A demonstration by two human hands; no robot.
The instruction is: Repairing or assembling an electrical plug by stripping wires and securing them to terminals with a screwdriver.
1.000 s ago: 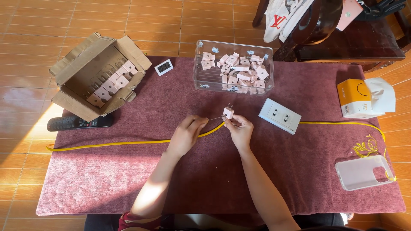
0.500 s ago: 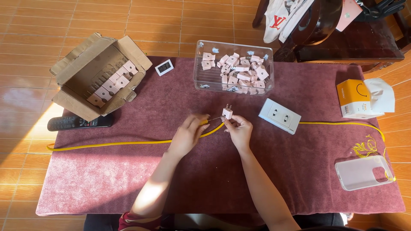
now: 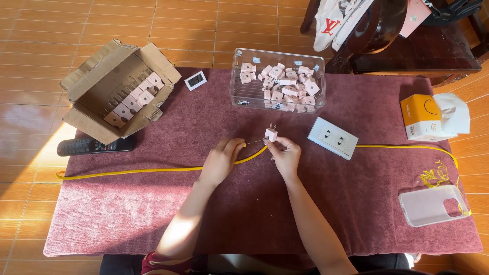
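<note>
My right hand [image 3: 286, 155] pinches a small pink-white plug adapter [image 3: 271, 134] with its two prongs pointing up. My left hand [image 3: 222, 160] grips the end of a yellow cable [image 3: 153, 170]; a thin metal tip on it points at the adapter. The cable trails left across the maroon cloth [image 3: 254, 224]. A white double wall socket [image 3: 333, 138] lies just right of my right hand, with another yellow cable [image 3: 402, 147] running from it to the right.
A clear plastic bin [image 3: 277, 81] of several similar adapters stands behind my hands. An open cardboard box [image 3: 119, 91] with adapters sits at far left, a black remote [image 3: 94, 145] beside it. A small white display [image 3: 195, 80], tissue box [image 3: 423, 117] and clear phone case [image 3: 433, 204] lie around.
Both hands stay at the middle of the cloth; the adapter has tilted slightly and the cable tip is brought closer to it.
</note>
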